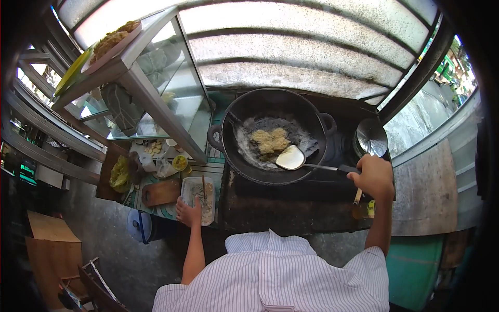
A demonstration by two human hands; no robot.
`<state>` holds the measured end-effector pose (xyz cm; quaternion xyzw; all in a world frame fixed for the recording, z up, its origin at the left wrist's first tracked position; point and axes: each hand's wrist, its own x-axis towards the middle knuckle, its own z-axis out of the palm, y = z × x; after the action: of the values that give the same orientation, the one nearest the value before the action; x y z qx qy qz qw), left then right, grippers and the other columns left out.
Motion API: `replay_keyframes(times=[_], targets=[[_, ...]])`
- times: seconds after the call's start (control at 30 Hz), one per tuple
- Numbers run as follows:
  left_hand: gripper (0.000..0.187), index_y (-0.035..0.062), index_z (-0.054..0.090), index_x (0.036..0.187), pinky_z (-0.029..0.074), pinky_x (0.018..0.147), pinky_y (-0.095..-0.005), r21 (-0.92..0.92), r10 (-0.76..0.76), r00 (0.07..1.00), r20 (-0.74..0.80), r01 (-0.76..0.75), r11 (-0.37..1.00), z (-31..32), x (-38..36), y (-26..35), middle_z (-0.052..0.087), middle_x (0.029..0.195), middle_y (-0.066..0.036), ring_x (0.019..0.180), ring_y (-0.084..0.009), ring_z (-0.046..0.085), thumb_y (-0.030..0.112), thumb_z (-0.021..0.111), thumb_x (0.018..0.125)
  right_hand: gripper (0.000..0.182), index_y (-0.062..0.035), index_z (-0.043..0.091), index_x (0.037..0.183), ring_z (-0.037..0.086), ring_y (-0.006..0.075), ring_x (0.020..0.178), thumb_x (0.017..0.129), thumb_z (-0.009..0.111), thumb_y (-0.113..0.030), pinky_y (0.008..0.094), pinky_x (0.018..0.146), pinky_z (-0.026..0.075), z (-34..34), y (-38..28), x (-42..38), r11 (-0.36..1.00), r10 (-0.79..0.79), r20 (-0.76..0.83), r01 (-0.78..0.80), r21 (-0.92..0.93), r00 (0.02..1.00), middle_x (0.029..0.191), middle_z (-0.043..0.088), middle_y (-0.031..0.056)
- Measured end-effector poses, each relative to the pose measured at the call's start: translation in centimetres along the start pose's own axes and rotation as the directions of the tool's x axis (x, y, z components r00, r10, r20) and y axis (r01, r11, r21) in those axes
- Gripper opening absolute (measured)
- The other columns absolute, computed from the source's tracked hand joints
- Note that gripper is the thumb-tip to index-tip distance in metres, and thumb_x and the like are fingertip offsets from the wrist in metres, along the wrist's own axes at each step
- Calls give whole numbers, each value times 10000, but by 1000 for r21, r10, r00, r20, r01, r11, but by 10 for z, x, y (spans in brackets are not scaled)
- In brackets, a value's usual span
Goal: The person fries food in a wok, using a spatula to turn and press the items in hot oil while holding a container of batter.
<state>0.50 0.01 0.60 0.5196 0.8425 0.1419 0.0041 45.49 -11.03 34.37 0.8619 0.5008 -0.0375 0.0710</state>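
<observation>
My right hand [372, 178] is closed round the dark handle of a metal spatula [291, 158]. The spatula's broad blade rests inside a big black wok [243, 171], at the lower right edge of a golden, lumpy fritter [269, 142]. Pale foamy oil surrounds the fritter. At the near left corner of a clear plastic tub [209, 214], my left hand [188, 212] holds the rim, thumb on the inner side and fingers outside. Inside the tub are a pale mixture and an upright wooden stick [203, 186].
Left of the wok stands a glass display case [156, 67] with a plate of fried food [112, 46] on top. A wooden board [161, 193], a yellow cup [180, 163] and a green-yellow bag [120, 174] lie below it. A metal pan [371, 136] sits right of the wok.
</observation>
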Motion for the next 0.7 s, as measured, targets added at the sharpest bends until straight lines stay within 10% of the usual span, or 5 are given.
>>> replay_keyframes(times=[0.27,0.7], targets=[[691,112,441,1284,338,950,-487,-3,-8,1000,14,8,1000,-1,0,1,518,1213,-116,1168,-311,469,557,619,786,339,-26,696,820,674,303,810,681,787,-322,384,746,521,-26,-12,28,988,7,-1,-8,-156,1000,834,682,153],[700,109,432,1296,335,963,-479,4,-13,1000,10,13,1000,2,1,-1,516,1217,-118,1164,-307,466,567,605,795,281,-34,663,754,678,344,722,786,690,-311,414,662,535,112,-45,9,989,27,-173,-1,149,985,731,664,162]])
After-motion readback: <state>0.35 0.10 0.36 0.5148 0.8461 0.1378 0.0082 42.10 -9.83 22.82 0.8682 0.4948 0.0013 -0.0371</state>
